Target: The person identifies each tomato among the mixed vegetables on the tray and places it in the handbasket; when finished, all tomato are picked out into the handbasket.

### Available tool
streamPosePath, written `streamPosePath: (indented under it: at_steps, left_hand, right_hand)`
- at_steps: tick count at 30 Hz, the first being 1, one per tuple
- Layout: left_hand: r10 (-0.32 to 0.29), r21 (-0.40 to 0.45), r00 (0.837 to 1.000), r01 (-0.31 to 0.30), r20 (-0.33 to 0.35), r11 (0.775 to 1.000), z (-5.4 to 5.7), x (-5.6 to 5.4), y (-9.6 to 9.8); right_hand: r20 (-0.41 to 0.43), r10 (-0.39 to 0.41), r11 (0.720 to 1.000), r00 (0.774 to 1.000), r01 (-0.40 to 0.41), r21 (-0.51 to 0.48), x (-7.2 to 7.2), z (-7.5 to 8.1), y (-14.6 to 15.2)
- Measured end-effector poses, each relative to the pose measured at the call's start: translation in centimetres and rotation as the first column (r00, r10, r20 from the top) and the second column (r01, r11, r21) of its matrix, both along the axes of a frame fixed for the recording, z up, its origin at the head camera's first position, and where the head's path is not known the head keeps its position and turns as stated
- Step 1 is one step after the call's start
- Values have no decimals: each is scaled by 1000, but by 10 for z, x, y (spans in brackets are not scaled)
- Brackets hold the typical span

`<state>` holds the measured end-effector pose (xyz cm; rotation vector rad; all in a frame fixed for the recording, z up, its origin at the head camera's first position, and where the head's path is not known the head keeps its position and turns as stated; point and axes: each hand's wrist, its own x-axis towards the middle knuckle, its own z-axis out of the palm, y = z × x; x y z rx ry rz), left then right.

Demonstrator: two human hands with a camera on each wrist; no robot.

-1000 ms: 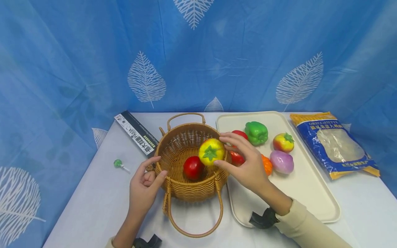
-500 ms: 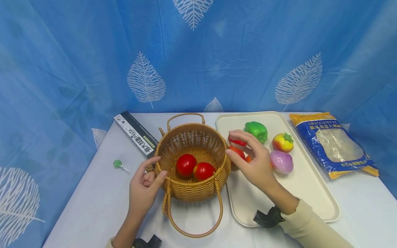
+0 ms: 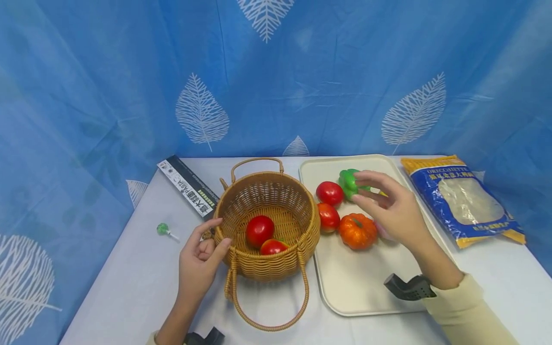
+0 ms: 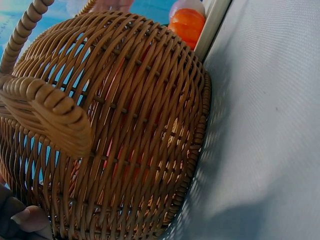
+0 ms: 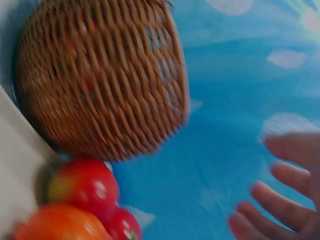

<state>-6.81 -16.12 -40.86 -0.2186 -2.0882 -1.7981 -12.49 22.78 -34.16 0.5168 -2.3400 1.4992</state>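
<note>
My left hand (image 3: 200,258) holds the left rim of the wicker basket (image 3: 269,268), thumb and index finger at its edge. Inside lie a shiny red fruit (image 3: 260,231) and a red-and-yellow one (image 3: 273,247), partly hidden by the front wall. My right hand (image 3: 392,206) hovers over the cream tray (image 3: 366,282), fingers spread and holding nothing. Near it are a green bell pepper (image 3: 347,184), an orange pumpkin (image 3: 358,231) and a purple onion (image 3: 385,233) partly covered by the hand. Two red fruits (image 3: 330,193) sit along the tray's left side.
A black-and-white pasta box (image 3: 189,187) lies behind the basket's left side. A green lollipop (image 3: 164,228) is on the white table at left. Right of the tray lies a blue-and-yellow orecchiette bag (image 3: 465,201). The basket's front handle (image 3: 271,328) hangs toward the table's front.
My right hand has released the red-and-yellow fruit into the basket, where it came to rest by the front wall. That hand then moved right over the tray; the left stayed put.
</note>
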Motion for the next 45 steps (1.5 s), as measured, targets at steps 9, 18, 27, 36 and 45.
streamPosePath:
  at_steps: [9, 18, 27, 36, 45]
  left_hand:
    - [4, 5, 1000, -4, -7, 1000, 0, 1, 0]
    - [3, -10, 1000, -4, -8, 1000, -2, 0, -1]
    - [12, -19, 1000, -12, 11, 1000, -2, 1, -1]
    - [18, -4, 1000, -18, 8, 1000, -1, 2, 0]
    - [14, -11, 1000, -14, 0, 1000, -3, 1, -1]
  right_hand:
    - [89, 22, 983, 996, -38, 179, -2, 9, 51]
    - [185, -100, 989, 978, 77, 127, -22, -15, 109]
    - [341, -179, 978, 923, 131, 160, -39, -49, 127]
    - [399, -171, 979, 901, 111, 169, -45, -63, 130]
    - [525, -196, 979, 828, 137, 150, -47, -71, 132]
